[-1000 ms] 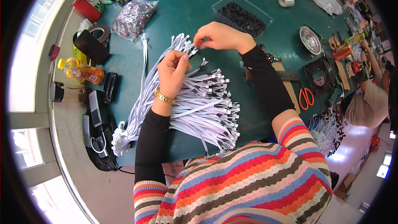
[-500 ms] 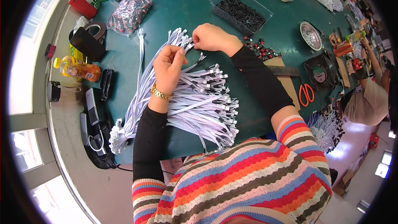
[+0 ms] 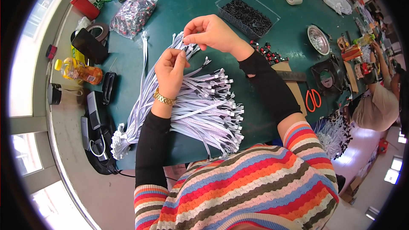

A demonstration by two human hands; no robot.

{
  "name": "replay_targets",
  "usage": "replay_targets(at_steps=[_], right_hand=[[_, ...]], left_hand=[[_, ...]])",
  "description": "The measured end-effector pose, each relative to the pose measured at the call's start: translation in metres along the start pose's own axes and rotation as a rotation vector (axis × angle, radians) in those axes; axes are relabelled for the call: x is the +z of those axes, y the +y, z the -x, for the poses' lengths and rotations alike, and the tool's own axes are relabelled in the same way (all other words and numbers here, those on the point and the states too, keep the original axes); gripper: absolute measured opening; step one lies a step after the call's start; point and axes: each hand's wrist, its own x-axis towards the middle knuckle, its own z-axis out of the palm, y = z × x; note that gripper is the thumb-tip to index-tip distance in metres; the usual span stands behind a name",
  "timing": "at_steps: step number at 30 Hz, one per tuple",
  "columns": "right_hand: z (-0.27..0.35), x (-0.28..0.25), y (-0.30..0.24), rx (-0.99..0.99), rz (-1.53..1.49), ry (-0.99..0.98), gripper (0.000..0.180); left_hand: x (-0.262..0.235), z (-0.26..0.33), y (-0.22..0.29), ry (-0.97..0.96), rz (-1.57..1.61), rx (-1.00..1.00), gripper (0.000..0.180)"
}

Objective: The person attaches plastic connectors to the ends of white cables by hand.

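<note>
A large fan of flat white cables [image 3: 204,113] lies across the green table before me, many with white connectors and short black sleeves at their ends. The cables gather into a bunch of white connectors [image 3: 121,139] at the near left. My left hand [image 3: 169,73], with a gold watch at the wrist, is curled over the cables, thumb against fingers; what it grips is hidden. Just beyond it, my right hand [image 3: 215,36] pinches at the end of a white cable [image 3: 181,38] in the far group. A separate thin strand of cables [image 3: 145,44] lies to the left.
Beyond my right hand stands a clear tray [image 3: 247,12] of small black pieces. Red-and-black parts [image 3: 269,53], orange scissors [image 3: 313,100], a ruler [image 3: 292,76] and a metal bowl [image 3: 318,40] lie right. A bottle [image 3: 79,71] and a bag of parts [image 3: 134,15] are left. Another person [image 3: 377,106] works at far right.
My right hand has moved left and slightly up, to the ends of the far cable group. My left hand has shifted slightly left and stays curled.
</note>
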Motion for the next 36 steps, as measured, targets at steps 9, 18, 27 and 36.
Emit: replay_targets(at_steps=[9,18,27,36], right_hand=[[0.001,-0.001,0.0,0.01,-0.114,0.039,0.013],[0.0,0.001,0.002,0.049,-0.074,0.02,0.013],[-0.002,0.002,0.005,-0.002,-0.096,-0.026,0.012],[-0.003,0.0,0.008,-0.002,0.041,-0.096,0.011]], left_hand=[[-0.001,0.0,0.0,0.04,0.045,0.024,0.012],[-0.002,0.001,0.0,0.03,0.049,0.035,0.011],[0.0,0.001,0.002,0.026,0.067,0.035,0.01],[-0.001,0.0,-0.001,0.022,0.049,0.044,0.011]])
